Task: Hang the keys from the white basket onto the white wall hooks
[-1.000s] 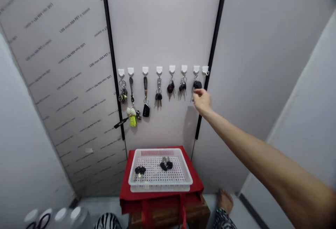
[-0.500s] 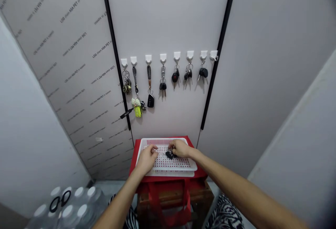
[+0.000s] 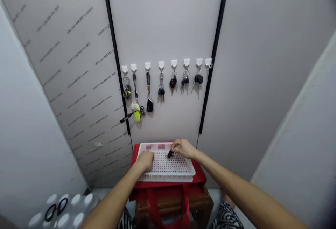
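Note:
My right hand (image 3: 183, 148) pinches a bunch of dark keys (image 3: 170, 154) at its top. The keys hang from the fingertips over the right-centre part of a white perforated plastic basket (image 3: 168, 175). Inside the basket's left side, my left hand (image 3: 146, 160) is curled closed with its back toward me; what its fingers hold, if anything, is hidden. The basket sits on a red bag (image 3: 200, 175), and a second white rim shows beneath it.
A row of white hooks (image 3: 161, 64) on the wall carries several key bunches, including a yellow-green key fob (image 3: 137, 116). The far-right hook (image 3: 208, 63) bears no keys. A wooden stool (image 3: 201, 202) supports the bag. Capped bottles (image 3: 63, 220) and black-handled scissors (image 3: 51, 212) are at lower left.
My right hand has lifted the keys slightly, so they now hang from its fingertips. My left hand has moved left and its fingers have curled closed. The camera view has shifted slightly.

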